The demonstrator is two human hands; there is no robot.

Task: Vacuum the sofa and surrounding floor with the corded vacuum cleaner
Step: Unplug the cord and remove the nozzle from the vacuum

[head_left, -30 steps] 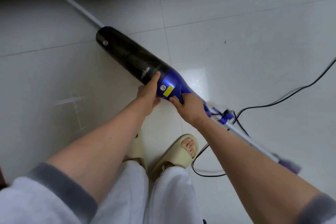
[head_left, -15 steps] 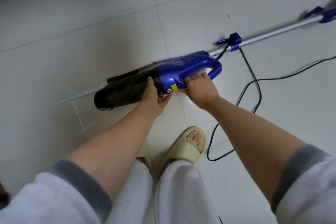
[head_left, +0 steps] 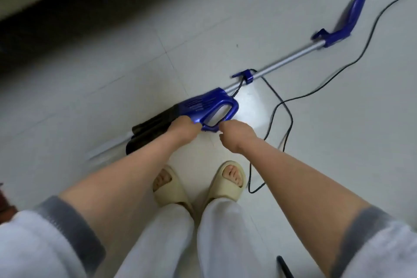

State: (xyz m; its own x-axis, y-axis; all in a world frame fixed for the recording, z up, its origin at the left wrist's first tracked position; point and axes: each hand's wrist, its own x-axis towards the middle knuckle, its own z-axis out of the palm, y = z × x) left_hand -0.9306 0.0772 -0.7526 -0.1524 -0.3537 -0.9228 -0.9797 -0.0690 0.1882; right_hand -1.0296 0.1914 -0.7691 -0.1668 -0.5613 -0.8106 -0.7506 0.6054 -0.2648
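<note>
The corded vacuum cleaner lies low over the white tiled floor, with its blue motor body and loop handle in the middle. Its dark dust cup points lower left, and a thin pale nozzle sticks out beyond it. A silver tube runs up right to a blue end grip. My left hand grips the body where blue meets the dark cup. My right hand has its fingers curled at the lower end of the loop handle. The black cord leaves a blue clip on the tube.
The cord loops over the floor right of my feet and runs off to the upper right. My two beige slippers stand just behind the vacuum. A dark shadowed band crosses the upper left. A black object pokes in at the bottom.
The vacuum has swung round from pointing up left to lying with its dust cup at lower left and its tube at upper right. Both hands stayed on the body.
</note>
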